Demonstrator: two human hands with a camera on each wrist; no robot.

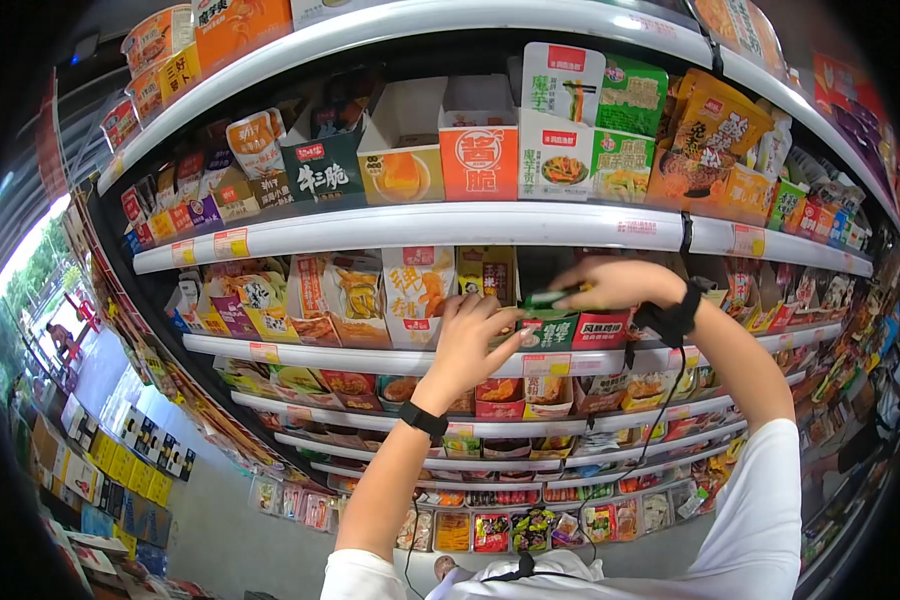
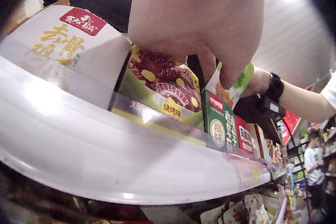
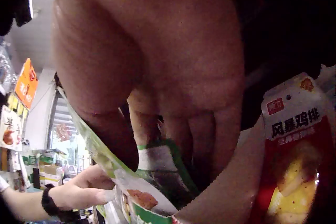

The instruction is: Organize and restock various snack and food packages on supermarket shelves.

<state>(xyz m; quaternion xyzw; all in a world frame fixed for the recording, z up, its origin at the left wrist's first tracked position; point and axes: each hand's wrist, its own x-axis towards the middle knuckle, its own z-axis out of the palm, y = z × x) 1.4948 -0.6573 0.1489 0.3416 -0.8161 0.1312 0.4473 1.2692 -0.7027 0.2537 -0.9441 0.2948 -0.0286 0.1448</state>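
My right hand (image 1: 610, 284) grips a green and white snack packet (image 1: 544, 298) over a small green display box (image 1: 548, 332) on the middle shelf. In the right wrist view, its fingers reach down into the box among green-edged packets (image 3: 181, 169). My left hand (image 1: 467, 335) lies with fingers extended at the box's left side, over a brown and yellow snack box (image 1: 484, 272). In the left wrist view, the left thumb is straight against the face of the packet (image 2: 242, 82). The far fingertips of the left hand are hidden.
A white box (image 1: 419, 290) stands left of the hands, a red chicken snack box (image 1: 602, 330) right. A white shelf rail (image 1: 370, 362) runs along the front. More shelves of snacks lie above and below. A black cable (image 1: 665, 410) hangs from the right wrist.
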